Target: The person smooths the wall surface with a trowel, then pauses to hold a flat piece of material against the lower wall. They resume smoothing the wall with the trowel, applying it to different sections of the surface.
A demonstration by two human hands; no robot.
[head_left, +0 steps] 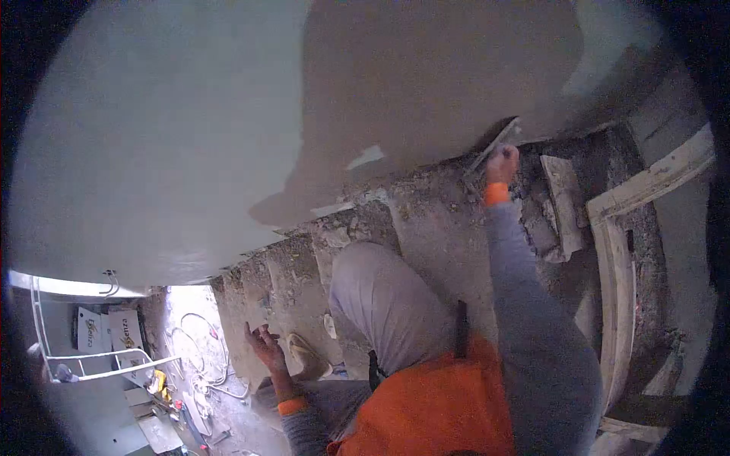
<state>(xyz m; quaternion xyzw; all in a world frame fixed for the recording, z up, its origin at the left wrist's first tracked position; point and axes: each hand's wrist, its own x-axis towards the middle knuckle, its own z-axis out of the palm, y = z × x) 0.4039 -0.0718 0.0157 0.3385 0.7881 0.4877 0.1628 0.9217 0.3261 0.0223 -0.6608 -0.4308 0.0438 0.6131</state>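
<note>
My right hand (503,164), in an orange cuff, is closed round a plastering trowel (494,143). The trowel's flat blade lies along the bottom edge of the plastered wall (190,137), where a darker, damp-looking brown area (426,83) spreads over the paler surface. My left hand (266,348) hangs low on the other side, fingers apart and nothing visible in it. Below it are a shoe (308,357) and the rough steps (433,235). My bent knee (372,281) comes between the two hands.
A wooden board (563,205) leans on rubble to the right, near a timber frame (608,251). Dusty steps descend leftward to a floor with hoses (205,357), scattered tools and a yellow tool (158,384). Boxes (125,334) and a white metal rail (114,353) stand at far left.
</note>
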